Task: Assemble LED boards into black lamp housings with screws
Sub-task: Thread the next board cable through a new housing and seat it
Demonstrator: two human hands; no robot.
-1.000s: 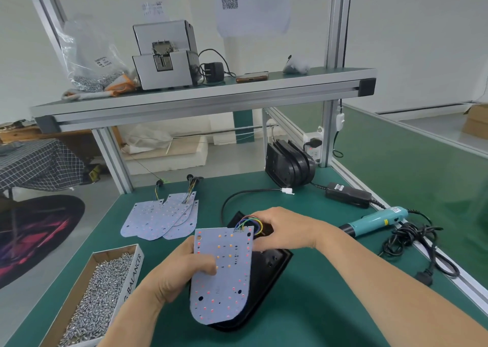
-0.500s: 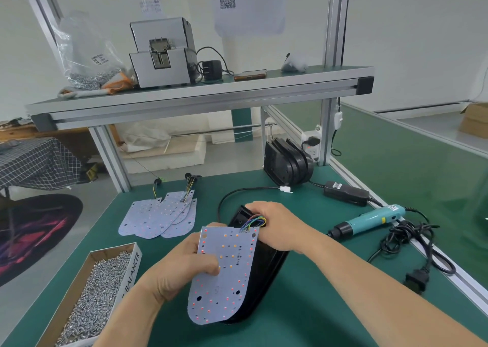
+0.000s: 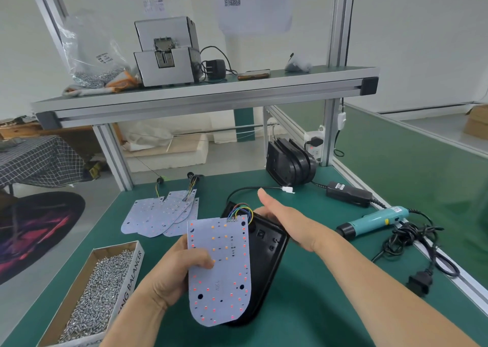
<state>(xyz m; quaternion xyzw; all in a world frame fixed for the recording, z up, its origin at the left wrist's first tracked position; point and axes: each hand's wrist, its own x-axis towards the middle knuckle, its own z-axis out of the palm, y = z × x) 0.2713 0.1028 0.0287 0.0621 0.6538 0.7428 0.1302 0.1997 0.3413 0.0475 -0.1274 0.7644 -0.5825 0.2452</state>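
Bench: green-matted bench.
Screw box: open cardboard box of loose silver screws, near left.
Housing: black plastic lamp housing, bench centre.
Board: white flat LED board with red and orange dots, overlapping the housing's left side.
Left hand: grips the board's left edge, thumb on its face.
Right hand: flat, fingers straight, against the housing's far right edge, holding nothing.
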